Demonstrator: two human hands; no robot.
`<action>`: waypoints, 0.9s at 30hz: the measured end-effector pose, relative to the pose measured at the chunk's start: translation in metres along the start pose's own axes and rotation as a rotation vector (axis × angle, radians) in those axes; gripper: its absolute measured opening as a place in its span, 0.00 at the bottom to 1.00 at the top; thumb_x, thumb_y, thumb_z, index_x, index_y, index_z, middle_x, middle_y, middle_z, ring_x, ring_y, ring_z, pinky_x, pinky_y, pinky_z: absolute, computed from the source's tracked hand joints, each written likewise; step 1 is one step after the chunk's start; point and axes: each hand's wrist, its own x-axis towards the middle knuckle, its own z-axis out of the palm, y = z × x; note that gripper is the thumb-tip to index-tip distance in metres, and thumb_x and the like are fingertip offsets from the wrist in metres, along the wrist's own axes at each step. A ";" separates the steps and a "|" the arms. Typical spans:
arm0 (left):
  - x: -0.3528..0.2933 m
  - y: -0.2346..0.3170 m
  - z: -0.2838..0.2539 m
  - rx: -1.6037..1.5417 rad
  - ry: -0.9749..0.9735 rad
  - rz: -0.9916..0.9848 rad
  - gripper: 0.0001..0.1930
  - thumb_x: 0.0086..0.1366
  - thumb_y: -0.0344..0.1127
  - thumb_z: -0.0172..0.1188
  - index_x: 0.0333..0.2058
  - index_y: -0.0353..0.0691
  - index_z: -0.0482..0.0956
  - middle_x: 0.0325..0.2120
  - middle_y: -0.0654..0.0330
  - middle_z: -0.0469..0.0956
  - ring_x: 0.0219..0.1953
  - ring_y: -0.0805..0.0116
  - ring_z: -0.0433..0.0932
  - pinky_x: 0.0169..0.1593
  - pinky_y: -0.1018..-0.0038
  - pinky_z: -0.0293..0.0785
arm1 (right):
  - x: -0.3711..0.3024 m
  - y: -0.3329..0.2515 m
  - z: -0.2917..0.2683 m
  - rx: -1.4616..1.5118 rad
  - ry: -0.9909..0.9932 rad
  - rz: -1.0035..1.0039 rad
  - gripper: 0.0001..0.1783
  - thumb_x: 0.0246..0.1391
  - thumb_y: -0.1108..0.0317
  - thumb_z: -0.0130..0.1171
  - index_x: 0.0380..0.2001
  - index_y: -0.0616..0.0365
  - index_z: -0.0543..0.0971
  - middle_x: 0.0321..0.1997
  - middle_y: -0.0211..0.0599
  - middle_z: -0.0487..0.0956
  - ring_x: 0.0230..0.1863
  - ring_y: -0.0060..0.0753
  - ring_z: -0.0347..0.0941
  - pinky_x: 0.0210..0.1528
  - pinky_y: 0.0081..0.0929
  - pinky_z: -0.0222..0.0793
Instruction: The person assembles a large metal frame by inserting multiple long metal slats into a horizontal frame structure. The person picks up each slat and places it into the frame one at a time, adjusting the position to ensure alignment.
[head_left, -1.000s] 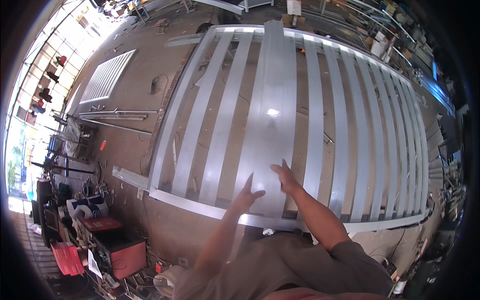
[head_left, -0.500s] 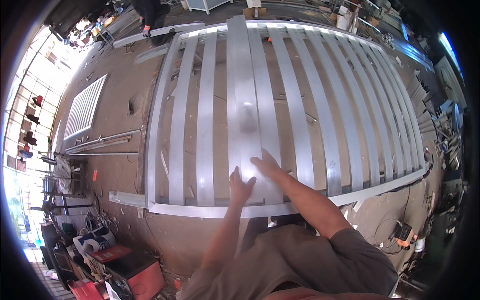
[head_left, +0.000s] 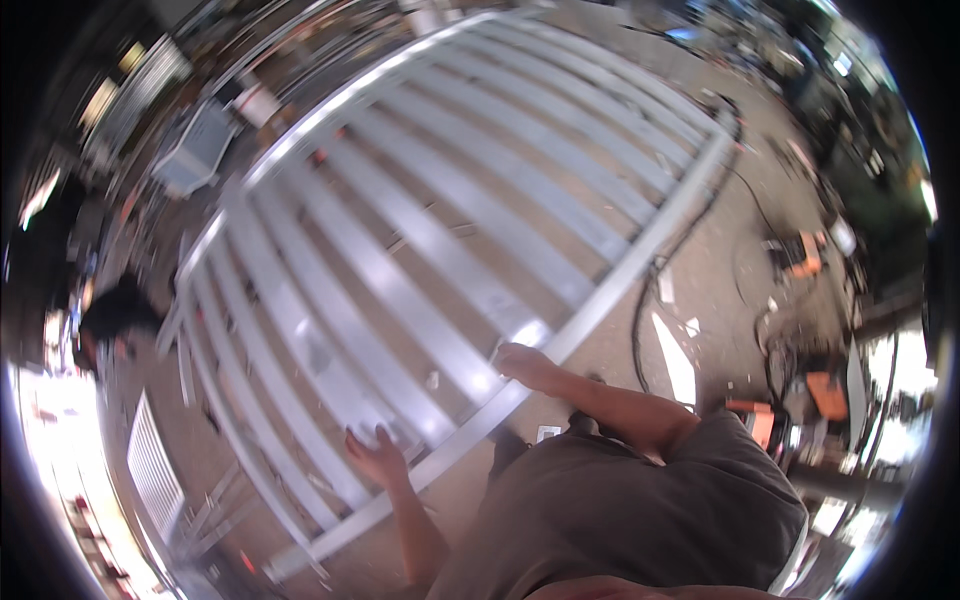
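Head view shows a slatted metal frame (head_left: 650, 245) stretching across the middle, before the person. The left hand (head_left: 376, 458), fingers and thumb spread, is at the near end of a wide slat (head_left: 307, 332); the right hand (head_left: 525, 366) curls at the frame's near edge, its grip too blurred to tell.

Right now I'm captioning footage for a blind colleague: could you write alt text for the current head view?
A large, silvery slatted metal frame fills the middle, with a person's open left hand and right hand along its near edge. A smaller slatted panel shows at far left; the picture is blurred.
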 end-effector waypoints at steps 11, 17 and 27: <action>-0.170 0.341 0.144 -0.293 -0.434 0.733 0.28 0.65 0.36 0.67 0.60 0.31 0.72 0.58 0.39 0.72 0.59 0.37 0.71 0.62 0.48 0.69 | -0.180 0.178 -0.292 0.191 0.470 -0.117 0.24 0.66 0.67 0.59 0.63 0.62 0.73 0.48 0.39 0.84 0.50 0.34 0.80 0.52 0.32 0.76; -0.239 0.503 0.224 -0.442 -0.751 0.916 0.26 0.66 0.35 0.68 0.60 0.31 0.73 0.55 0.41 0.75 0.58 0.39 0.73 0.62 0.51 0.70 | -0.239 0.144 -0.423 0.801 0.682 0.107 0.36 0.65 0.67 0.59 0.73 0.62 0.61 0.53 0.41 0.82 0.52 0.34 0.80 0.53 0.33 0.77; -0.294 0.735 0.416 -0.603 -0.987 0.789 0.28 0.71 0.40 0.65 0.64 0.35 0.72 0.60 0.43 0.74 0.63 0.45 0.73 0.66 0.56 0.69 | -0.217 0.151 -0.667 1.078 0.903 0.247 0.37 0.75 0.50 0.45 0.75 0.63 0.56 0.66 0.63 0.71 0.65 0.59 0.72 0.64 0.53 0.74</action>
